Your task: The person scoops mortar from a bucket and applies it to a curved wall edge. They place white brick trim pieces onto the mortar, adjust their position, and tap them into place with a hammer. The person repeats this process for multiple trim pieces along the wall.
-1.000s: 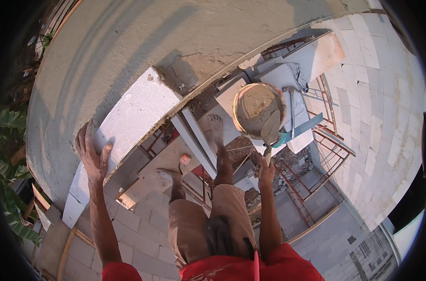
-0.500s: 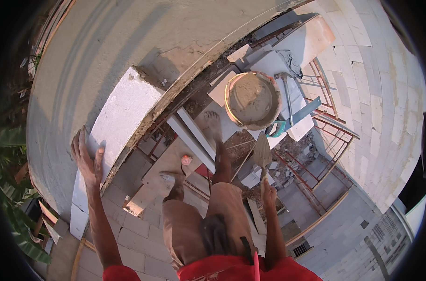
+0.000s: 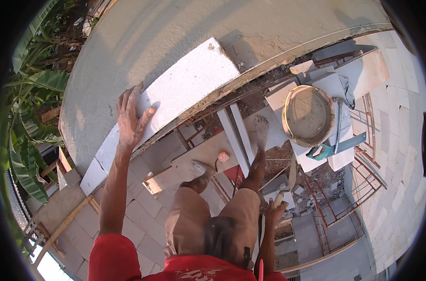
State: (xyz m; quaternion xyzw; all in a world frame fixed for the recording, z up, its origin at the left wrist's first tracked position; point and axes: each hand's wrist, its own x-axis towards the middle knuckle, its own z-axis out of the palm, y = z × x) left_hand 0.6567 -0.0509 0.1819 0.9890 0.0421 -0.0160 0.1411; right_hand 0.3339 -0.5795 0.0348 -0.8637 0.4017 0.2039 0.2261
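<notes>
A long white lightweight block (image 3: 192, 79) lies along the edge of the grey mortar-covered wall top (image 3: 124, 51). My left hand (image 3: 130, 119) rests at its near-left part, fingers stretched along the far edge and thumb apart over the top face. A second white block (image 3: 95, 175) adjoins it at the lower left. Low on the right, my right hand (image 3: 274, 214) is closed round the handle of a trowel (image 3: 292, 177). The trowel's blade is seen nearly edge-on, pointing away from me, below the mortar bucket.
A bucket of mortar (image 3: 284, 114) stands on stacked blocks at the right, beside a hammer (image 3: 338, 122) and a green-handled handsaw (image 3: 353, 144). My bare feet are on a plank (image 3: 175, 168) over red metal scaffolding (image 3: 323, 220). A string runs along the wall edge.
The view has swung, so the scene sits further right. My left hand remains at the block, its fingers closer to the far edge. The trowel has turned from face-on to nearly edge-on and come lower.
</notes>
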